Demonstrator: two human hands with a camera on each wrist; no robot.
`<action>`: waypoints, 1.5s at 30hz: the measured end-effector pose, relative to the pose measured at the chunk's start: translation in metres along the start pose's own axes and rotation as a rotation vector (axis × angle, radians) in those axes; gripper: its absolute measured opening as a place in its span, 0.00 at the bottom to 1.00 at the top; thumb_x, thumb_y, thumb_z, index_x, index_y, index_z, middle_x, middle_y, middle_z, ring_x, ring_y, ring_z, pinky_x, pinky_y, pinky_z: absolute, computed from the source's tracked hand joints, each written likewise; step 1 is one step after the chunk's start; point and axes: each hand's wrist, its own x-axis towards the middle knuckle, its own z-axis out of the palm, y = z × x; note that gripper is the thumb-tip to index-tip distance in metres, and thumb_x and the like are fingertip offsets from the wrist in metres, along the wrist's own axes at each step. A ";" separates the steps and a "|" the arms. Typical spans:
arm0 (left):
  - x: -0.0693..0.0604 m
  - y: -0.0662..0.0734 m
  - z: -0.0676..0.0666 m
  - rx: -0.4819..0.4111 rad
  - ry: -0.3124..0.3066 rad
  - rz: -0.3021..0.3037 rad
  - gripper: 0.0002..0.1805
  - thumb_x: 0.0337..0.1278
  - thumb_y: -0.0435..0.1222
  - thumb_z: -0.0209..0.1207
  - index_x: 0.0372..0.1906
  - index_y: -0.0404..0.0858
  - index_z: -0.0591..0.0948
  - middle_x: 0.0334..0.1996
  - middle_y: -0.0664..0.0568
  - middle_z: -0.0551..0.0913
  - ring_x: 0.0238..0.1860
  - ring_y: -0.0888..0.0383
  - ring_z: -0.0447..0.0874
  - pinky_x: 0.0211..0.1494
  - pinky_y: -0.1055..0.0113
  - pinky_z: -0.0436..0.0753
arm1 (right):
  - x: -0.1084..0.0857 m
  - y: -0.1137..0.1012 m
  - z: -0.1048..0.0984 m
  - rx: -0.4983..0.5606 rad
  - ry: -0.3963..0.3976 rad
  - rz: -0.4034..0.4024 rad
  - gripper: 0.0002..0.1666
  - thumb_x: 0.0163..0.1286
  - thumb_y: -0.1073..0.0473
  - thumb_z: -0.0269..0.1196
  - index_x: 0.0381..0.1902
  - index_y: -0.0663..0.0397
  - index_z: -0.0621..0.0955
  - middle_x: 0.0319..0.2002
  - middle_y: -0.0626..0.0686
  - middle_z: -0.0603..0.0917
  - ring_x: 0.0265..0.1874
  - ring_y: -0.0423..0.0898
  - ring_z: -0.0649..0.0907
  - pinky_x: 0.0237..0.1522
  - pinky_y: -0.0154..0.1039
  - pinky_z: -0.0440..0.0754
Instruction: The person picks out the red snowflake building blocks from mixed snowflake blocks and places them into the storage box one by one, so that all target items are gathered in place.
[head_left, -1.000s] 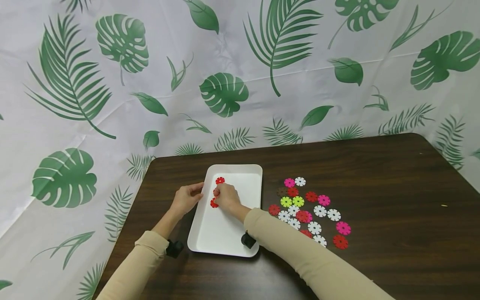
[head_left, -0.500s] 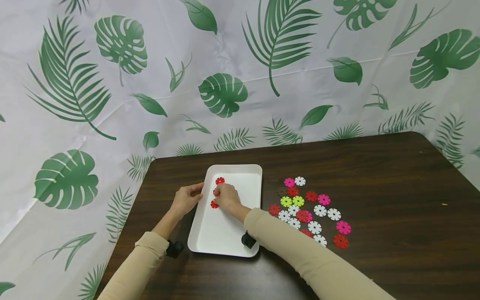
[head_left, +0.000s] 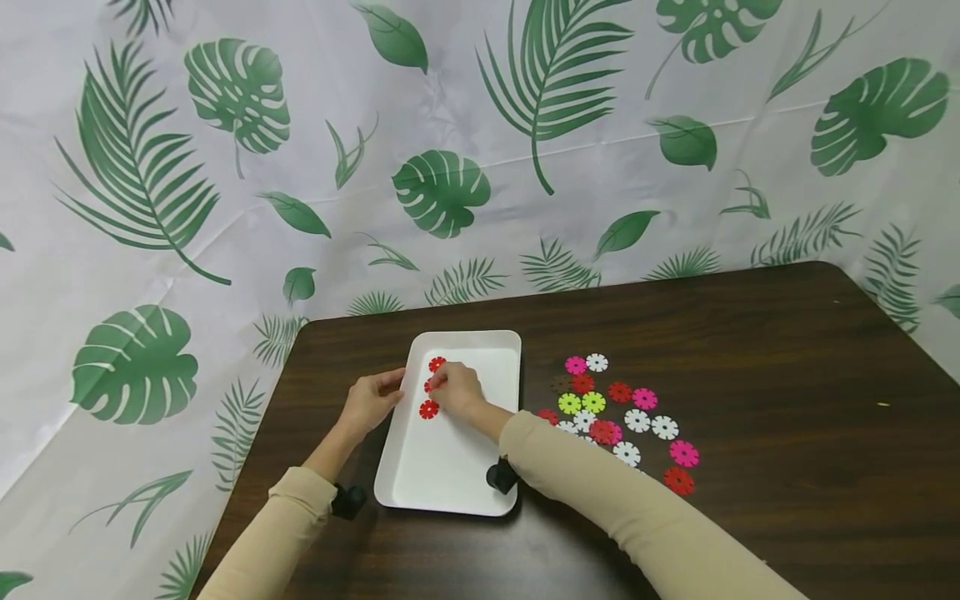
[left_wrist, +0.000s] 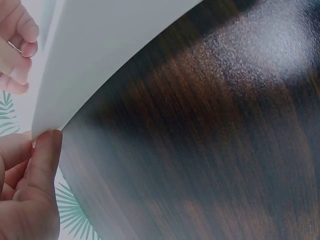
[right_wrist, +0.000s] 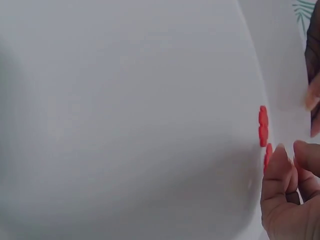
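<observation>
Three red notched flower discs lie in a column along the left side of the white tray (head_left: 442,483): a top disc (head_left: 437,364), a middle disc (head_left: 429,386) partly covered by fingers, and a lower disc (head_left: 428,409). Above the middle disc is my right hand (head_left: 459,390); in the right wrist view its thumb and fingertip stand slightly apart, with no disc visible between them. Whether it touches the disc cannot be told. My left hand (head_left: 369,402) pinches the tray's left rim, seen also in the left wrist view, where thumb and fingers (left_wrist: 42,165) meet at the edge.
Many loose flower discs, white (head_left: 664,427), pink (head_left: 684,453), yellow-green (head_left: 593,402), red (head_left: 678,481) and brown, lie on the dark wooden table (head_left: 795,417) right of the tray. My right forearm hides some. A leaf-patterned cloth (head_left: 322,108) hangs behind.
My right hand has shifted slightly right and up off the lower and middle discs, showing more of them. The left hand stays on the rim. The head view has tilted slightly.
</observation>
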 end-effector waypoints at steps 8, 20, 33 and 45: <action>-0.002 0.003 -0.001 -0.001 -0.006 -0.013 0.22 0.58 0.26 0.57 0.59 0.29 0.74 0.54 0.34 0.78 0.48 0.43 0.80 0.50 0.56 0.82 | -0.001 0.003 -0.016 0.185 -0.019 -0.006 0.03 0.57 0.69 0.66 0.28 0.60 0.80 0.22 0.52 0.78 0.17 0.42 0.77 0.21 0.31 0.80; -0.001 0.003 0.000 -0.010 -0.004 -0.016 0.22 0.58 0.26 0.57 0.60 0.29 0.74 0.53 0.34 0.78 0.48 0.44 0.81 0.51 0.56 0.81 | -0.016 -0.001 -0.056 0.381 -0.052 0.032 0.08 0.61 0.68 0.64 0.39 0.66 0.79 0.26 0.52 0.77 0.26 0.46 0.79 0.27 0.32 0.83; -0.001 0.000 0.000 0.016 -0.002 -0.006 0.23 0.59 0.26 0.56 0.60 0.29 0.73 0.55 0.35 0.77 0.50 0.45 0.79 0.50 0.57 0.82 | -0.029 0.027 -0.106 0.445 -0.034 0.060 0.11 0.64 0.66 0.62 0.43 0.67 0.78 0.27 0.51 0.76 0.21 0.41 0.75 0.34 0.38 0.85; -0.002 0.002 0.000 0.016 -0.009 -0.008 0.23 0.59 0.26 0.56 0.61 0.29 0.73 0.56 0.35 0.76 0.49 0.45 0.80 0.50 0.55 0.82 | -0.047 0.065 -0.145 0.447 0.011 0.095 0.15 0.65 0.64 0.61 0.47 0.69 0.76 0.30 0.52 0.77 0.23 0.41 0.78 0.36 0.37 0.84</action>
